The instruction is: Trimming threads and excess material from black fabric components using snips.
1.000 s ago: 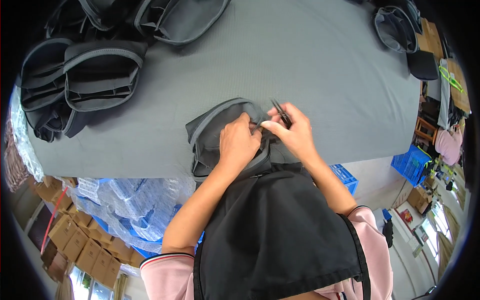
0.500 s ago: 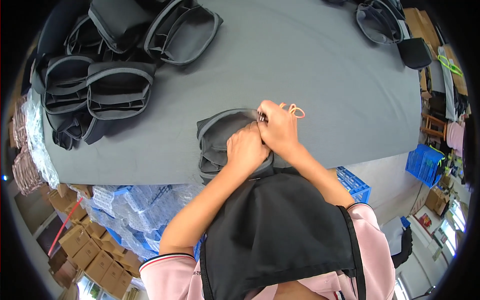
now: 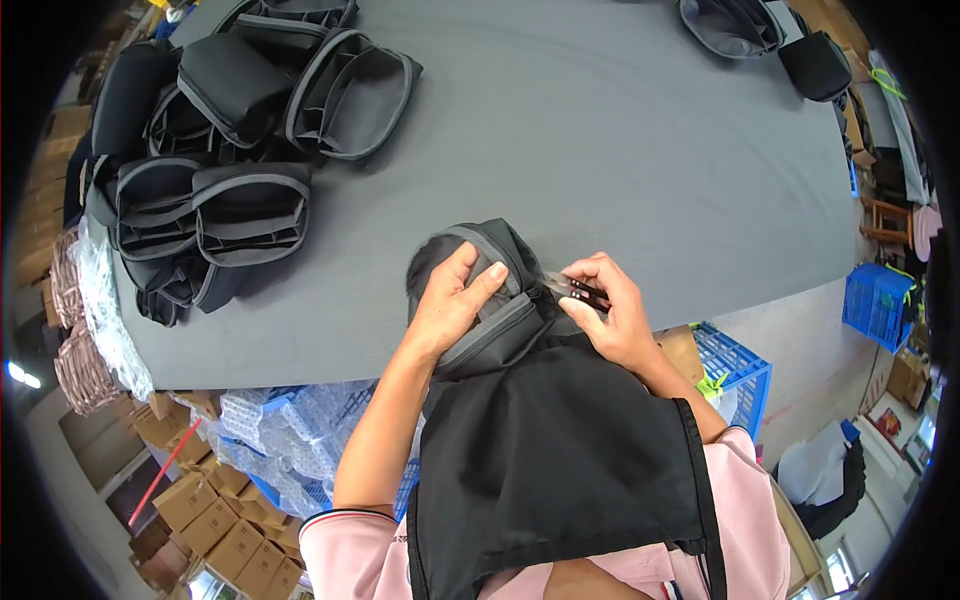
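Head view, left fingers [image 3: 486,282] clamped on pouch [image 3: 508,252], right fingers [image 3: 603,270] round snips [image 3: 588,291], blades [image 3: 557,283] blurred

Downward fisheye view from the head

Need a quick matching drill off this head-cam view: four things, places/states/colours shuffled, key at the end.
1. Left hand
2. Right hand
3. Pouch pile
4. Shirt sleeves

A. Pink
B. Holding a dark-handled tool
C. Upper left of the grey table
D. On the near pouch

Pairs: 1-D, 2-B, 3-C, 4-A
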